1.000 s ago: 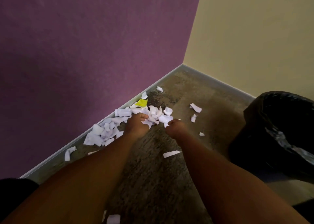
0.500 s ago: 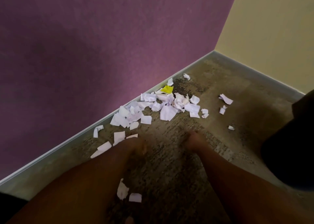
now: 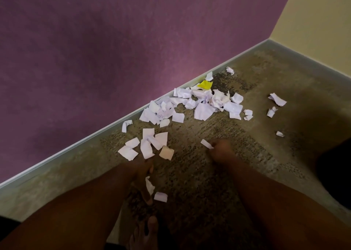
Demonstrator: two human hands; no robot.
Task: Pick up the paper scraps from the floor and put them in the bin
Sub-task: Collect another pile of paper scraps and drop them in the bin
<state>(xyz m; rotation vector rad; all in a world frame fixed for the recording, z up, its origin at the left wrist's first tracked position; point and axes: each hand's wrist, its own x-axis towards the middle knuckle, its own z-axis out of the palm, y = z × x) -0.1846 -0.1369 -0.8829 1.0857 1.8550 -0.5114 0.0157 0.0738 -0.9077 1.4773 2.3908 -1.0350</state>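
Right now the fingers (image 3: 213, 146) of my right hand (image 3: 221, 151) are curled round one white strip (image 3: 207, 144), pinching its near end just off the floor (image 3: 237, 173). My left hand (image 3: 141, 171) is low beside the nearer cluster of scraps (image 3: 148, 145); its fingers are blurred and shadowed, so I cannot tell whether they hold anything.

I judge single strips a slow way to go. Better to sweep the near cluster together with the left hand, press the pile flat between both palms, and lift it whole so nothing flutters loose.

The main heap of scraps (image 3: 201, 103) lies along the skirting of the purple wall (image 3: 95, 60), a yellow piece (image 3: 205, 84) among it, with strays (image 3: 276, 99) well apart to the right and two more scraps (image 3: 155, 192) by my foot (image 3: 144, 234).

What may be the bin (image 3: 336, 173) is only a dark shape cut off at the right edge; I cannot see its opening.
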